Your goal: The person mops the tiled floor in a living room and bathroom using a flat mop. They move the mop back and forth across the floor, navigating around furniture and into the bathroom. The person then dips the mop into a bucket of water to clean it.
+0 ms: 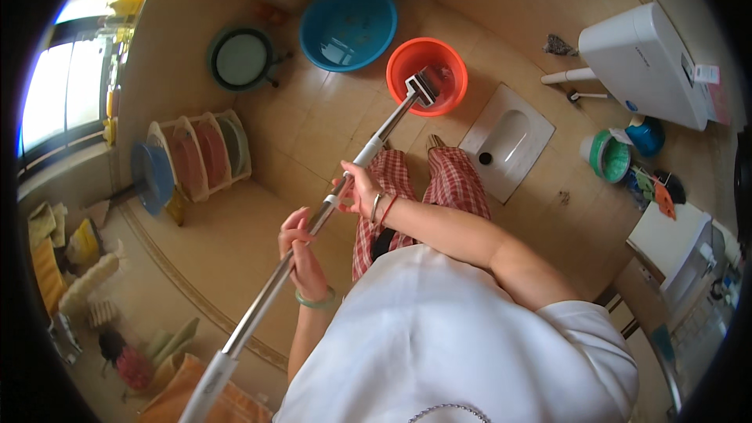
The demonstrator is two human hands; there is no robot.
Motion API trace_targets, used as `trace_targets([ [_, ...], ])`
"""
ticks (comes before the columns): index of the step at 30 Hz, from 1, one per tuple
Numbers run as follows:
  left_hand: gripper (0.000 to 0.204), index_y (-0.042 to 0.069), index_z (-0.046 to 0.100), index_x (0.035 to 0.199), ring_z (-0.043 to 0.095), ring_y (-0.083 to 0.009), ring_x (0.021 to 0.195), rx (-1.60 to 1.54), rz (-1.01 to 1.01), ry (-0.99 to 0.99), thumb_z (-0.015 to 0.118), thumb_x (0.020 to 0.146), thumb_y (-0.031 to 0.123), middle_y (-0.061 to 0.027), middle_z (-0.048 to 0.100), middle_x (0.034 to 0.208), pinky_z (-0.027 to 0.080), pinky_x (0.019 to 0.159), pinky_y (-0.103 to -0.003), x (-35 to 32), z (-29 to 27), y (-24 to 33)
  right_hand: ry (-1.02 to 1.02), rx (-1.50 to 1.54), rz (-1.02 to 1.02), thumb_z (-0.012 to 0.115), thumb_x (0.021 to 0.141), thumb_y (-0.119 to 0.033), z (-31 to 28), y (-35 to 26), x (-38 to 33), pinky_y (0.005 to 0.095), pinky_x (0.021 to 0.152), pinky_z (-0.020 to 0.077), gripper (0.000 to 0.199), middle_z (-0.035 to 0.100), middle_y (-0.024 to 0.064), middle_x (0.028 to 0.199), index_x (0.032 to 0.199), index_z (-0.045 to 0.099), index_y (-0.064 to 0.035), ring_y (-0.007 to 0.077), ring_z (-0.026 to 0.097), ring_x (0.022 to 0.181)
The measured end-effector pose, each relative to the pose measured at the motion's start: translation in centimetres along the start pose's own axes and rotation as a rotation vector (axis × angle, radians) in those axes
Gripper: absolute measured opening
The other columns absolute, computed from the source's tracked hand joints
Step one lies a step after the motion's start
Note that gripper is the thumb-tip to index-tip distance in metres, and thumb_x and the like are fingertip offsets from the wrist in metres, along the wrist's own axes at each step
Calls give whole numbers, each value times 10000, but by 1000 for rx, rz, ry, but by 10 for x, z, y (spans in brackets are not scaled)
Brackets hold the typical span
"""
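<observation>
A mop (270,290) with a silver pole and white-grey grips slants from the lower left up to the orange-red bucket (398,48). Its flat head, white and dark, rests inside the bucket, over what looks like water. My left hand (304,254), with a green bangle on the wrist, is closed round the middle of the pole. Higher up, near a white collar, my right hand (360,189) grips the pole; a metal bracelet and a red string circle that wrist.
A large blue basin (348,27) holding water stands left of the bucket. A white squat toilet (513,133) is set in the tiled floor to the right. Stacked basins in a rack (200,157) stand at the left; a cistern (638,63) hangs on the right wall.
</observation>
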State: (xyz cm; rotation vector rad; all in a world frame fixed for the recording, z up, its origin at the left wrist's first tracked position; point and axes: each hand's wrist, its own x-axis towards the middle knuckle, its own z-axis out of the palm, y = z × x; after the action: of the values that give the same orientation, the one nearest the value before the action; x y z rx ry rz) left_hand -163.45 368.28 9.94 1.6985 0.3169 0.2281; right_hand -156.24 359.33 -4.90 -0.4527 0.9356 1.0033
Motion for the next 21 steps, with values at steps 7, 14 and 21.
trace_targets([
  [7, 232, 32, 565, 888, 497, -290, 1161, 63, -44, -220, 553, 953, 255, -212, 537, 1242, 376, 996, -443, 37, -15, -8, 4, 119, -3, 593, 866, -467, 3, -20, 44, 465, 734, 427, 297, 637, -12, 776, 908, 526, -181, 173, 597, 807],
  [14, 510, -18, 572, 1070, 490, -206, 1034, 120, 186, -241, 367, 1004, 444, -128, 557, 1100, 313, 949, -356, 83, -47, -7, 99, 242, -99, 548, 884, -477, 25, -42, 75, 478, 676, 453, 325, 608, -8, 791, 982, 494, -172, 196, 624, 732],
  [21, 510, -22, 563, 902, 524, -278, 1082, 161, 243, -184, 443, 986, 467, -158, 569, 1081, 354, 1033, -458, 122, -32, -12, 63, 481, -216, 494, 932, -403, 47, -36, 99, 509, 726, 460, 281, 562, 3, 857, 1063, 442, -160, 178, 634, 751],
])
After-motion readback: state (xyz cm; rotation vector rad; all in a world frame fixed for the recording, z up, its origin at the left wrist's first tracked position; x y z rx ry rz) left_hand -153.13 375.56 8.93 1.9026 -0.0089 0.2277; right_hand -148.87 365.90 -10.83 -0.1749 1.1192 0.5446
